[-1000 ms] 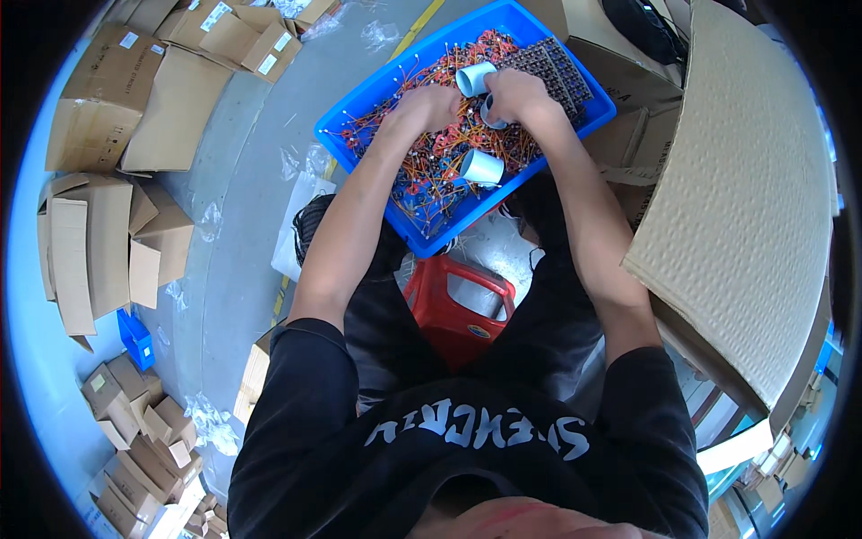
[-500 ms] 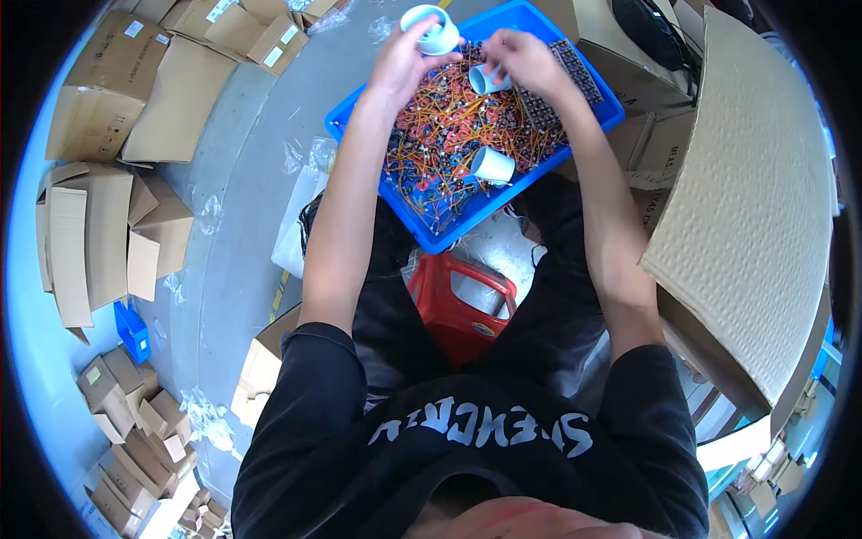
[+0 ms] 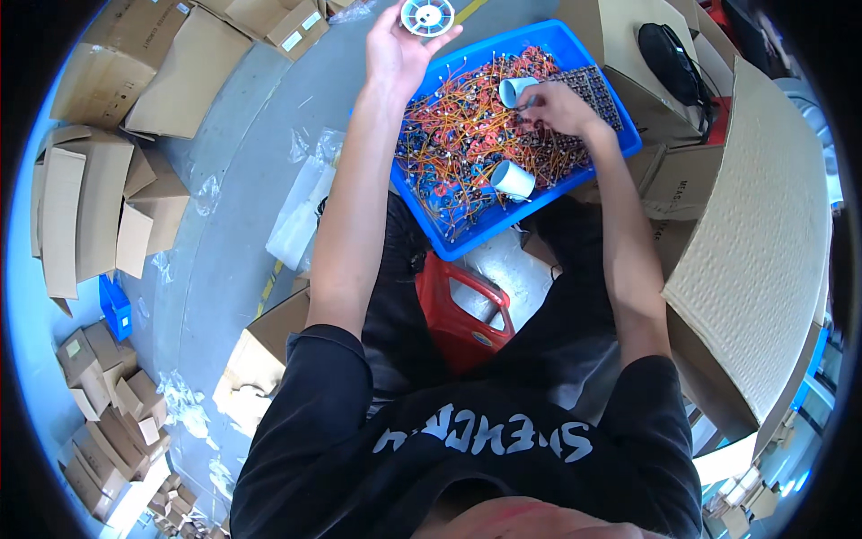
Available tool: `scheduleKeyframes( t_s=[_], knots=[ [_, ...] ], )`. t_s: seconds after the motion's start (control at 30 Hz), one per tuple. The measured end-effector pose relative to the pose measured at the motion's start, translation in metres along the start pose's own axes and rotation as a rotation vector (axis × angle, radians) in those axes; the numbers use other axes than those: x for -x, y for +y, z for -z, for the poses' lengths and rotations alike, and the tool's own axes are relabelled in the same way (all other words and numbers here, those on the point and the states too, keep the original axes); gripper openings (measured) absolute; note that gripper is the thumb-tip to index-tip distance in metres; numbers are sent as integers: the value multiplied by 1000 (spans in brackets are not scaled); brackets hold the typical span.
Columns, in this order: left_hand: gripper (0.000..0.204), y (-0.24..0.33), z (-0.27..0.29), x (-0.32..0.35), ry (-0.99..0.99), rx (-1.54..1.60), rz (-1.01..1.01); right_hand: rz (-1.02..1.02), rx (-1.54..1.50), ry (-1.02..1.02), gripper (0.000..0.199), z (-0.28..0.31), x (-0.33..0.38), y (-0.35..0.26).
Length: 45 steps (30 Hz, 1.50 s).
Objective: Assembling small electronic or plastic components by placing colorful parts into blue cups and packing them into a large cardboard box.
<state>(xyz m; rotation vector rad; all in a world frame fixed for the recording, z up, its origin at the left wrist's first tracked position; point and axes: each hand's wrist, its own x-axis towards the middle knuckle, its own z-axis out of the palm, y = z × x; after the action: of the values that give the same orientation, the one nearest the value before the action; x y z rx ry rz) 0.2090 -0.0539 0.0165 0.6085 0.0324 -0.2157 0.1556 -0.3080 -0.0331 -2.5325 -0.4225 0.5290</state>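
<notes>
My left hand [image 3: 400, 56] holds a round white cup-shaped housing [image 3: 427, 16] above the tray's far left edge, its spoked inner face turned toward me. Below and to the right, the blue tray [image 3: 467, 242] is heaped with small round parts on orange and red wires [image 3: 476, 117]. My right hand [image 3: 561, 110] is over the heap with its fingers pinched together; whatever is between them is too small to make out. Right by those fingertips, a white cup [image 3: 516, 92] lies tilted on the wires. Another white cup [image 3: 513, 181] rests on its side nearer me.
Dark gridded blocks of small parts [image 3: 593, 94] lie at the tray's right side. A large open carton [image 3: 750, 242] stands close to my right arm. Between my legs is a red plastic stool [image 3: 440, 310]. Cardboard boxes [image 3: 99, 207] and plastic scraps [image 3: 184, 409] are on the floor at left.
The housing in my left hand has turned so its inner face shows. My right hand has moved from above the far cup to just beside it, lower over the parts.
</notes>
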Motion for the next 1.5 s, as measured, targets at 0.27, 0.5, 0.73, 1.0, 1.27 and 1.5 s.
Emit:
scheduleKeyframes(
  t_s=[0.27, 0.5, 0.73, 1.0, 1.27, 1.5],
  knots=[
    [34, -5, -10, 1, -112, 28, -19, -47, -518, 101, 14, 18, 14, 33],
    [31, -11, -15, 1, -171, 10, 63, -239, -467, 127, 24, 19, 24, 33],
    [35, -22, -21, 15, -187, -568, 208, -130, -677, 271, 29, 42, 35, 21],
    [37, -31, -23, 12, -245, -748, 233, -53, -750, 237, 26, 45, 41, 2],
    [38, -30, -29, 15, -138, -255, 198, 476, -1309, 429, 31, 73, 61, -54],
    [40, -32, -31, 14, -195, -37, 139, 559, -1212, 455, 31, 64, 63, -93]
  ],
)
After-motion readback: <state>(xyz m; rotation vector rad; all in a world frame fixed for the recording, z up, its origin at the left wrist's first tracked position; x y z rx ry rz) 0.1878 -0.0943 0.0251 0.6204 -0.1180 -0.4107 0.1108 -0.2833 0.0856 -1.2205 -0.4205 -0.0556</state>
